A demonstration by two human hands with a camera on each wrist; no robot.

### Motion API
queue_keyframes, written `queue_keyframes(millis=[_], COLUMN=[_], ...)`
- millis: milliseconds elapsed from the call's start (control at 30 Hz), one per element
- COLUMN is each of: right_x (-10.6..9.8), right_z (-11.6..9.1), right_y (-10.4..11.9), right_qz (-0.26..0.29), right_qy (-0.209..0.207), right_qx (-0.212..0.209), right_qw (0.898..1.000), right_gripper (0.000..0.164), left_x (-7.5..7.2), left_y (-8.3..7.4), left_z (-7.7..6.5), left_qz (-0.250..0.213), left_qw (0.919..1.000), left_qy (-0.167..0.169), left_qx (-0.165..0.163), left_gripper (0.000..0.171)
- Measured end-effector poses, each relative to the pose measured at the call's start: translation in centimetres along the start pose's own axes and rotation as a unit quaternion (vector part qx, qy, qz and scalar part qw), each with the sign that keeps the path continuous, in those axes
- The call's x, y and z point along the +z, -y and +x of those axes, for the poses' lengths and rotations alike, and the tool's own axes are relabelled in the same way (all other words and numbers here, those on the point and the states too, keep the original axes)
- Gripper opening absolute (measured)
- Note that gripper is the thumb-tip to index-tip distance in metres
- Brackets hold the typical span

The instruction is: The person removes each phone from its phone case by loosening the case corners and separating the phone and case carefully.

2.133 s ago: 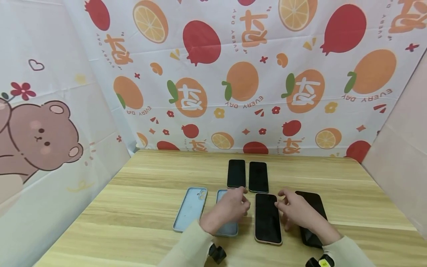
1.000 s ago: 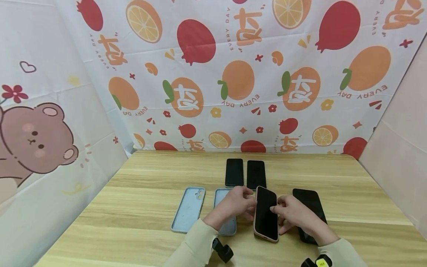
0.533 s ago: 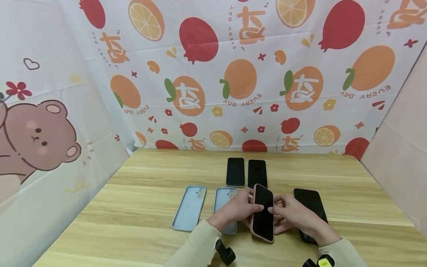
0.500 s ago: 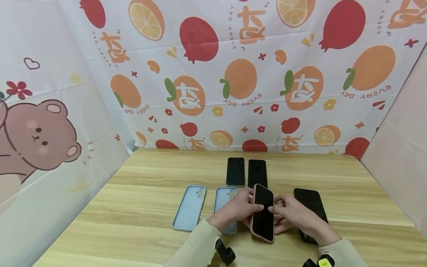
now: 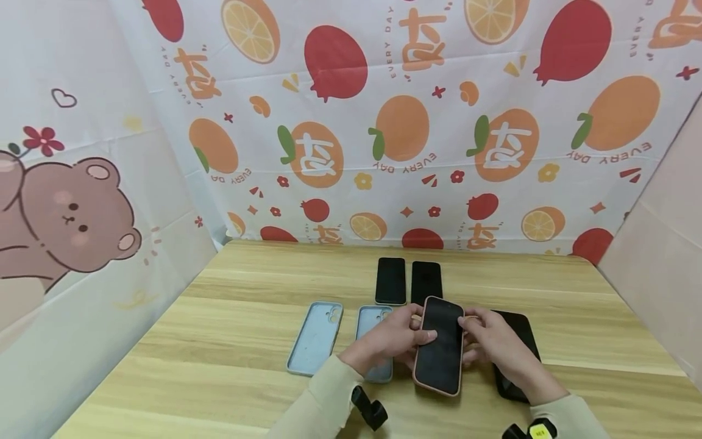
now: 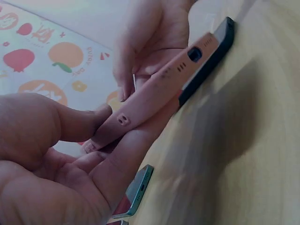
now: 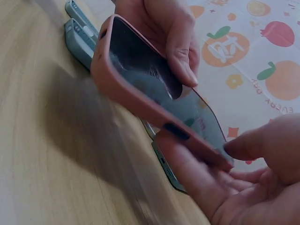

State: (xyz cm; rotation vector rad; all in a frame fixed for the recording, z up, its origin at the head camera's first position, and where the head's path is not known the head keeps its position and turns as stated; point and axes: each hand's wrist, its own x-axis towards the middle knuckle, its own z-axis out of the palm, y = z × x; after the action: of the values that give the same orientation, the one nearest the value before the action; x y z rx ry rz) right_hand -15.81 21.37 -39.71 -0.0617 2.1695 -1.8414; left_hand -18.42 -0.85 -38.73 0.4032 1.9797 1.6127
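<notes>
A smartphone (image 5: 440, 353) in a pink case is held up off the table between both hands, its dark screen facing up. My left hand (image 5: 390, 336) grips its left edge, thumb on the screen and fingers beneath. On the opposite edge my right hand (image 5: 498, 341) holds it, the thumb at the upper right rim. The pink case's side (image 6: 140, 108), with its button cutouts, shows in the left wrist view. Seen from the right wrist, the case wall (image 7: 131, 98) wraps the phone's edge. The case's back is hidden.
Two light blue phone cases, a left one (image 5: 315, 338) and one (image 5: 378, 373) partly under the left forearm, lie on the table (image 5: 208, 366). Two dark phones (image 5: 391, 280) (image 5: 426, 281) lie behind. Another black phone (image 5: 518, 332) is partly hidden by the right hand.
The pink-cased phone was lying flat on the table; both hands have taken hold of it and lifted it. Since half a second ago it has shifted slightly right and turned its screen more upward.
</notes>
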Motion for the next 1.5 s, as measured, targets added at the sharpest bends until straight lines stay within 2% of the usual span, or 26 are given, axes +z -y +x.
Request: queue_keyframes(millis=[100, 233, 400, 667, 933, 1133, 1300, 1500], right_x=[-0.3, -0.5, -0.3, 0.1, 0.4, 0.6, 0.8, 0.8], right_z=[-0.1, -0.5, -0.7, -0.9, -1.0, -1.0, -0.9, -0.6], right_y=[0.1, 0.3, 0.7, 0.9, 1.0, 1.0, 0.8, 0.8], right_qz=[0.026, 0.056, 0.056, 0.087, 0.140, 0.200, 0.250, 0.217], right_qy=[0.010, 0.028, 0.017, -0.023, -0.005, 0.004, 0.016, 0.008], right_qx=[-0.011, -0.037, -0.058, -0.087, -0.127, -0.129, -0.109, -0.084], right_qw=[1.000, 0.997, 0.997, 0.992, 0.982, 0.971, 0.962, 0.973], right_gripper=[0.050, 0.063, 0.071, 0.056, 0.048, 0.044, 0.040, 0.041], left_x=[-0.4, -0.8, -0.8, -0.8, -0.8, -0.8, -0.8, -0.9], left_y=[-0.3, -0.6, -1.0, -1.4, -1.5, -1.6, -1.4, -1.3], left_z=[-0.1, -0.2, -0.3, -0.6, -0.8, -0.8, -0.8, -0.9], left_qz=[-0.004, -0.015, -0.011, -0.027, -0.023, -0.040, -0.067, -0.071], left_qw=[0.9997, 0.9987, 0.9984, 0.9979, 0.9981, 0.9969, 0.9938, 0.9947], left_qy=[0.023, 0.047, 0.055, 0.058, 0.053, 0.065, 0.084, 0.072], left_qx=[0.006, 0.012, 0.010, 0.014, 0.019, 0.022, 0.028, 0.019], left_gripper=[0.032, 0.029, 0.034, 0.034, 0.033, 0.030, 0.028, 0.030])
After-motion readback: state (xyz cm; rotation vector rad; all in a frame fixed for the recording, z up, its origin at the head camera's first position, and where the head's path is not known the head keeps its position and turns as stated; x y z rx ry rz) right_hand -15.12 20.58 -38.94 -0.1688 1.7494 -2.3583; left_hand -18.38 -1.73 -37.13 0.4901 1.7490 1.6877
